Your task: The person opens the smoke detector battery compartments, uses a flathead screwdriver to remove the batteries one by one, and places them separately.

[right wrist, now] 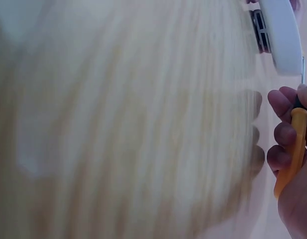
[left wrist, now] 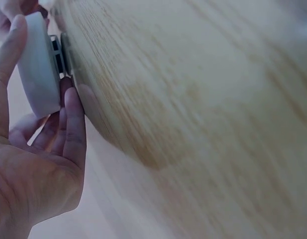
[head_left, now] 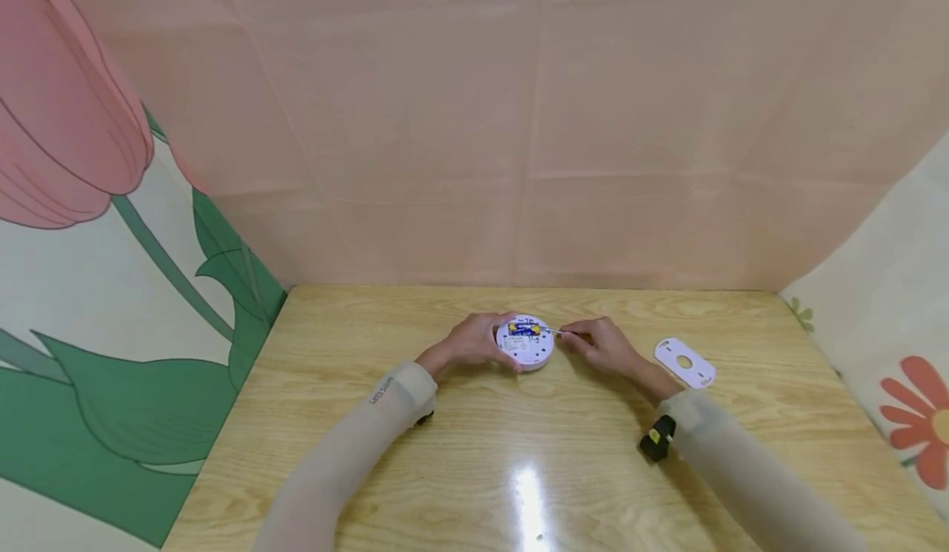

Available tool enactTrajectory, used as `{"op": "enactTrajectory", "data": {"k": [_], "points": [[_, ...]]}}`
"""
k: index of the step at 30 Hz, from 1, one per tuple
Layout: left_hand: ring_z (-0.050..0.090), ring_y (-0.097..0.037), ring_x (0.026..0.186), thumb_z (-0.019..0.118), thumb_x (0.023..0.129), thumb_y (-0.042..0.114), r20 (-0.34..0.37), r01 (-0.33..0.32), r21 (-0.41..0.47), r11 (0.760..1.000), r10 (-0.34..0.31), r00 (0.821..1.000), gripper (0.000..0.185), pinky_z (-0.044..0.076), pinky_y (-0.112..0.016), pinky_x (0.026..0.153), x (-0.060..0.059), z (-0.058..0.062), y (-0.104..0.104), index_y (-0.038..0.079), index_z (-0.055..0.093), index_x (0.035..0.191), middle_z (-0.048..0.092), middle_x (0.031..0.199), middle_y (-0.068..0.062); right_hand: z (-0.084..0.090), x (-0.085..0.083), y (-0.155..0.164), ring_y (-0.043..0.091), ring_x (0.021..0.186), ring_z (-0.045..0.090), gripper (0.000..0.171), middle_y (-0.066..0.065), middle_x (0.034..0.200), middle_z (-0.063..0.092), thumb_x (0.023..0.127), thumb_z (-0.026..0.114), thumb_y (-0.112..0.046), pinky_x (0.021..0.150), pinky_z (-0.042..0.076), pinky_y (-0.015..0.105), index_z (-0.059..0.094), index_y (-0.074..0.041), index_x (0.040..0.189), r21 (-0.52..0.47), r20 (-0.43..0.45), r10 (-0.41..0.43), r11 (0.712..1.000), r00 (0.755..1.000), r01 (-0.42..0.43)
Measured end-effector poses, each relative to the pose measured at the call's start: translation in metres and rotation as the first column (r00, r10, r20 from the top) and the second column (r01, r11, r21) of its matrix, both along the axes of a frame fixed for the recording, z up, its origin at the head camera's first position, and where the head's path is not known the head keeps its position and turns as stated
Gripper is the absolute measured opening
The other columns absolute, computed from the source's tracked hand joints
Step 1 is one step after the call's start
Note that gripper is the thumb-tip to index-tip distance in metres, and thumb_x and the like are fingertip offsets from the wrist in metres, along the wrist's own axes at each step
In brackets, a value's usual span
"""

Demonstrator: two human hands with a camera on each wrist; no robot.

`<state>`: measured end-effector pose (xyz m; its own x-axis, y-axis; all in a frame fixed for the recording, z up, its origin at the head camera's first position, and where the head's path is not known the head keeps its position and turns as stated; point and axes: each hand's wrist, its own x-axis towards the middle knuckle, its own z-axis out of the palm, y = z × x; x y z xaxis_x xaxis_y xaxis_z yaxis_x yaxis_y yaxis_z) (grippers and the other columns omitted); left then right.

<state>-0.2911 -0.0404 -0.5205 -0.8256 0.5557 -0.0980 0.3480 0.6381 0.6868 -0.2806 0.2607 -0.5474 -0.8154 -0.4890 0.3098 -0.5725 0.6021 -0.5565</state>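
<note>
My left hand [head_left: 472, 340] grips the left side of a round white smoke alarm [head_left: 528, 356], thumb along the near edge and fingers at the far one. Its back faces up, showing blue-and-yellow batteries [head_left: 525, 329] in a slot. In the left wrist view, fingers reach under the alarm's white body [left wrist: 38, 69], beside a dark slotted part on its underside. My right hand [head_left: 604, 348] holds a screwdriver with an orange handle [right wrist: 294, 149], fingers wrapped round it. The thin metal shaft [head_left: 550, 330] points left, its tip at the batteries' right end.
A white mounting plate [head_left: 670, 356] with a round central hole lies on the wooden table [head_left: 415, 470], right of my right hand. Behind the table hangs a plain pinkish cloth [head_left: 415, 165]. Flower-printed cloths flank both sides.
</note>
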Motion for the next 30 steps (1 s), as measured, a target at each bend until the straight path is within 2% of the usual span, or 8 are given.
{"op": "enactTrajectory", "data": {"k": [9,17,22,30], "points": [[0.049,-0.028,0.147,0.100,0.070,0.043,0.013,-0.006,0.014,1.000,0.006,1.000,0.112,0.038,-0.043,0.123,0.0014,-0.0004,0.0012,0.012,0.044,0.162,0.050,0.162,-0.010,-0.0028,0.0022,-0.0009,0.028,0.100,0.076,0.018,0.010,0.102,0.081,0.100,0.069,-0.004,0.092,0.061,0.051,0.080,0.002,0.113,-0.024,0.028,-0.016,1.000,0.999,0.017],[0.049,-0.026,0.147,0.101,0.069,0.043,0.029,-0.009,0.030,0.999,0.008,1.000,0.113,0.038,-0.043,0.123,0.0023,-0.0010,0.0010,0.014,0.043,0.162,0.050,0.162,-0.009,-0.0022,0.0033,-0.0006,0.030,0.102,0.076,0.018,0.013,0.106,0.081,0.101,0.069,-0.004,0.092,0.061,0.051,0.080,0.003,0.113,-0.031,0.050,-0.027,0.999,0.998,0.028],[0.048,-0.025,0.148,0.100,0.069,0.045,0.047,-0.028,0.026,0.999,0.027,0.999,0.114,0.037,-0.043,0.124,0.0033,-0.0006,-0.0002,0.014,0.042,0.163,0.048,0.163,-0.007,-0.0012,0.0030,-0.0012,0.027,0.102,0.075,0.018,0.010,0.104,0.081,0.102,0.069,-0.007,0.093,0.061,0.052,0.081,0.001,0.113,-0.018,0.063,-0.022,1.000,0.998,0.023],[0.051,-0.023,0.146,0.100,0.070,0.046,0.017,-0.008,0.022,1.000,0.008,1.000,0.113,0.038,-0.041,0.122,0.0013,-0.0002,0.0000,0.014,0.044,0.162,0.051,0.161,-0.005,-0.0001,0.0025,0.0013,0.028,0.100,0.076,0.019,0.007,0.101,0.081,0.102,0.068,-0.008,0.093,0.060,0.053,0.080,0.000,0.115,0.008,0.071,-0.045,0.999,0.996,0.045]]}}
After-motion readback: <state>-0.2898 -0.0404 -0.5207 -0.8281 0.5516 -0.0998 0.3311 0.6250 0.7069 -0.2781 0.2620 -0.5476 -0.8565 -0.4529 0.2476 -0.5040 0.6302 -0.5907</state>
